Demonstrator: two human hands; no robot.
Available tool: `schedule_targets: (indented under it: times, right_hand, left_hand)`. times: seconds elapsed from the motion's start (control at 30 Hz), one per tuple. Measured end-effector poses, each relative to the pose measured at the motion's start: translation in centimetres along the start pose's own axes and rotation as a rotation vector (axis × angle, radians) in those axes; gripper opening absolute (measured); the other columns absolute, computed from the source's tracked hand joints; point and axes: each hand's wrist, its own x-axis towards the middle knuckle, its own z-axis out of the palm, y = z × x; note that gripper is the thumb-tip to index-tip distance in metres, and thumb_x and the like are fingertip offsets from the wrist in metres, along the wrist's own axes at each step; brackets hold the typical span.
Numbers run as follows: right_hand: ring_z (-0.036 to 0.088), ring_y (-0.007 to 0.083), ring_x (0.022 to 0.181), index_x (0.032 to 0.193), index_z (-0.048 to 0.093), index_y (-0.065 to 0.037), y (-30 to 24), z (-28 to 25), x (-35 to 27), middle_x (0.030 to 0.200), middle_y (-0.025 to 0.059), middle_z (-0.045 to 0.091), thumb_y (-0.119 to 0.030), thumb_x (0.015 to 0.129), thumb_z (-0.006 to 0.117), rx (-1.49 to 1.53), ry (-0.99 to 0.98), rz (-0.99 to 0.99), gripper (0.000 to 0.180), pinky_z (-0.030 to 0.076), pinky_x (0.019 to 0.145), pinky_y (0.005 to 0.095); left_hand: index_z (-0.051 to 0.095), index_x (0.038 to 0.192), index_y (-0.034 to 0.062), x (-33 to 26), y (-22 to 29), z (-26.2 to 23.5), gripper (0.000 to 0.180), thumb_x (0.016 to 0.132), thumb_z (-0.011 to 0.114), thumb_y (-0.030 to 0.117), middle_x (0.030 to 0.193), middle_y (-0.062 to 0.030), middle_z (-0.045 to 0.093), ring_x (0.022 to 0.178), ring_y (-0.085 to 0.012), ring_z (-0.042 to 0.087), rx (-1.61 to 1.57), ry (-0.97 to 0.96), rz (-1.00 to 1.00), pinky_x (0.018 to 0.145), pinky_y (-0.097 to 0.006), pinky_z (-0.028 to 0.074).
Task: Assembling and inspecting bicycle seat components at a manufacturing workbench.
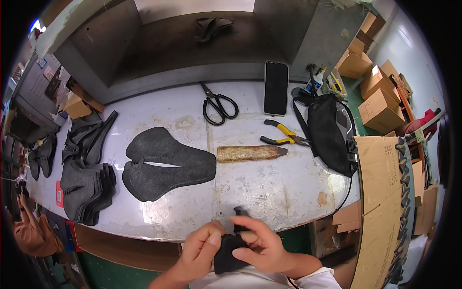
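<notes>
Both hands meet at the table's front edge, on a black, soft-looking piece of material (228, 258). My left hand (199, 248) pinches its upper left side between thumb and fingers. My right hand (263, 248) grips the right side, thumb pressed on its face; a narrow black end sticks up above the fingers, slightly blurred. Beyond the hands lies a dark grey bicycle saddle pad (192, 169) with a slot along its middle. To its right is a tape-wrapped tool (248, 153) with a short grey tip.
Black scissors (219, 108), a phone (276, 89), yellow-black pliers (285, 135) and a black pouch (327, 135) lie farther back. Stacked saddle pads (86, 192) stand left. A grey metal housing (192, 79) bounds the rear, with a dark piece (211, 29) inside. Cardboard (378, 207) stands right.
</notes>
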Motion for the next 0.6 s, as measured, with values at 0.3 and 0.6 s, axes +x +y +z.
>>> schedule_targets:
  times: [0.3,0.6]
  right_hand:
    - [0.063,0.0136,0.096,0.152,0.008,-0.008,-1.3,0.3,0.7,0.112,0.0164,0.064,-0.002,0.096,0.056,0.206,0.057,0.066,0.074,0.05,0.08,0.023]
    - [0.059,0.0138,0.102,0.151,0.011,-0.008,-1.9,0.3,1.1,0.118,0.0154,0.059,0.002,0.095,0.055,0.201,0.036,0.003,0.072,0.047,0.087,0.0251]
  left_hand:
    - [0.051,0.081,0.0028,-0.6,-0.1,0.6,0.024,0.1,0.046,0.017,0.083,-0.0056,0.052,0.068,-0.0138,0.044,-0.682,0.121,-0.152,0.065,-0.028,0.038]
    - [0.05,0.081,0.0017,-0.3,-1.4,0.9,0.026,0.1,0.042,0.016,0.073,-0.0004,0.046,0.067,-0.0096,0.042,-0.175,0.043,0.013,0.06,-0.026,0.035]
